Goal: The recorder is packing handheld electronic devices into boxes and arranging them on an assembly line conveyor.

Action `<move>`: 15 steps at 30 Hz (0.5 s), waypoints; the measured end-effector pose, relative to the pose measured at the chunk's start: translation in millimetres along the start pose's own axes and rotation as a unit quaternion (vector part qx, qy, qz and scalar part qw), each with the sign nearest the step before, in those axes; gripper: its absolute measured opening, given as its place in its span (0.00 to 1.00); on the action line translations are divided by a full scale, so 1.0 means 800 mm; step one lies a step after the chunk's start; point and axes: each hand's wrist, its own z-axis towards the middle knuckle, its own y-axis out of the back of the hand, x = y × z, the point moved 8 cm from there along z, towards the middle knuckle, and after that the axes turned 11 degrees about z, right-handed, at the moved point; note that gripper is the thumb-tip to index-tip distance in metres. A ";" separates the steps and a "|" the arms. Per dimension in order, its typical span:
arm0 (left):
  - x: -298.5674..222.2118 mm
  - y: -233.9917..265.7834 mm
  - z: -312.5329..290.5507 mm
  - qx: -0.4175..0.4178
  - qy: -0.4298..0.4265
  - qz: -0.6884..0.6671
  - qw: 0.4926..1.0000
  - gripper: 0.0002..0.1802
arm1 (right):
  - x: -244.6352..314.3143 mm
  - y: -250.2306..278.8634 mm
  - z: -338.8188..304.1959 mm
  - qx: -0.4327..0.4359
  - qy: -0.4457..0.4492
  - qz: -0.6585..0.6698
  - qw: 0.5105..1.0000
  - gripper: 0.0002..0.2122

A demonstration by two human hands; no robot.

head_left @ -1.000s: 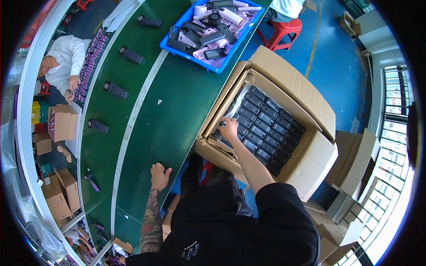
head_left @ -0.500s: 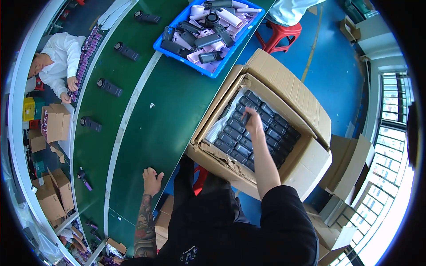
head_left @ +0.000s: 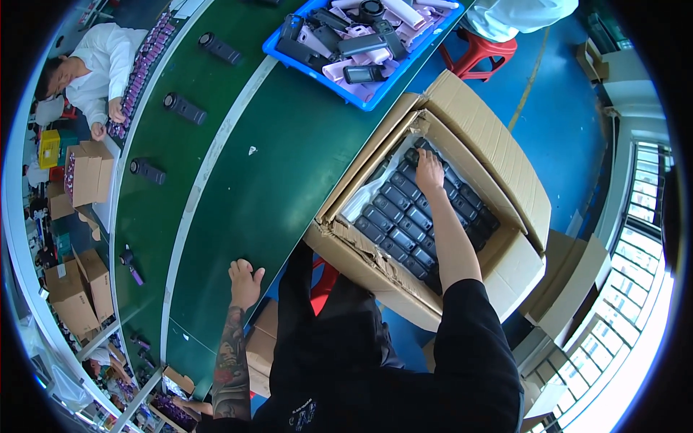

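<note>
My right hand (head_left: 430, 172) reaches down into a big open cardboard box (head_left: 532, 268) on my right. Its fingers curl over a black plastic housing (head_left: 421, 148) near the far end; the fingertips are partly hidden. Rows of similar dark housings (head_left: 395, 196) fill the box, packed side by side, with a crumpled clear plastic liner (head_left: 359, 205) along the left wall. On the green table (head_left: 238, 209), near its edge, rests my left hand (head_left: 246, 283), fingers apart and holding nothing.
A blue tray (head_left: 368, 101) piled with black and pale pink parts sits on the table ahead. Several black devices (head_left: 185, 108) stand spaced along the green strip at left. A co-worker in white (head_left: 101, 58) works beyond it. A red stool (head_left: 480, 54) is ahead right.
My right hand has moved from above the housings to the far end of the box and curled its fingers down onto one. The view has shifted slightly; my left hand stays by the table edge.
</note>
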 end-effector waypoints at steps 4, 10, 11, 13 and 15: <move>0.000 0.003 -0.004 -0.003 0.004 0.001 1.000 0.16 | 0.020 0.002 0.003 0.066 -0.016 -0.030 0.997 0.28; 0.000 0.002 -0.005 -0.009 0.001 -0.001 1.000 0.16 | 0.031 0.027 0.004 0.063 -0.016 -0.015 0.998 0.27; 0.001 0.001 -0.006 -0.009 0.001 0.000 1.000 0.16 | 0.032 0.031 0.002 0.045 -0.013 -0.001 0.999 0.28; -0.001 0.001 -0.008 -0.012 0.003 -0.005 1.000 0.16 | 0.026 0.030 -0.010 0.032 0.005 0.000 0.999 0.27; 0.000 0.003 -0.008 -0.016 0.002 -0.004 1.000 0.16 | 0.022 0.024 -0.026 0.006 0.031 0.009 0.999 0.27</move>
